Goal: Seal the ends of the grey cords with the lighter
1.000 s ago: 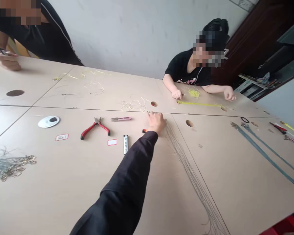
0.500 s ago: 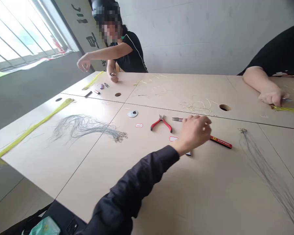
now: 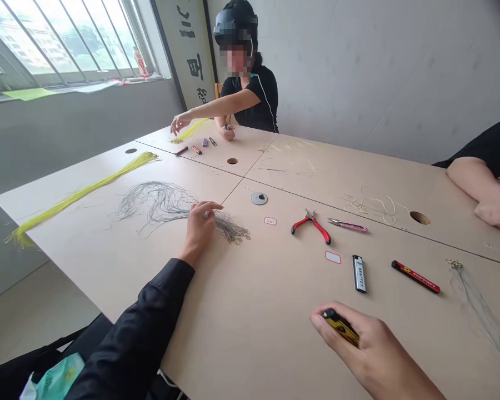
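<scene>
My left hand (image 3: 199, 226) is over a bundle of grey threads (image 3: 229, 228) with small metal ends. Its forefinger points right, the other fingers bend loosely, and no grip on the threads shows. In my right hand (image 3: 364, 344), low on the right, a black and yellow lighter (image 3: 340, 326) is held between thumb and fingers. Beyond it lie a grey lighter (image 3: 359, 274) and a red and black lighter (image 3: 415, 276). Red-handled pliers (image 3: 311, 225) and pink thread snips (image 3: 348, 225) are further back.
Yellow threads (image 3: 87, 191) stretch across the left of the table (image 3: 250, 311). More grey threads (image 3: 483, 316) lie at right, below loose pale cord (image 3: 375, 206). A round grey cap (image 3: 259, 198) and cable hole (image 3: 420, 218) are in the tabletop. Two other people sit opposite.
My left hand has moved left from the pliers and snips to the grey threads. My right hand has come into view with the lighter. The camera view has shifted.
</scene>
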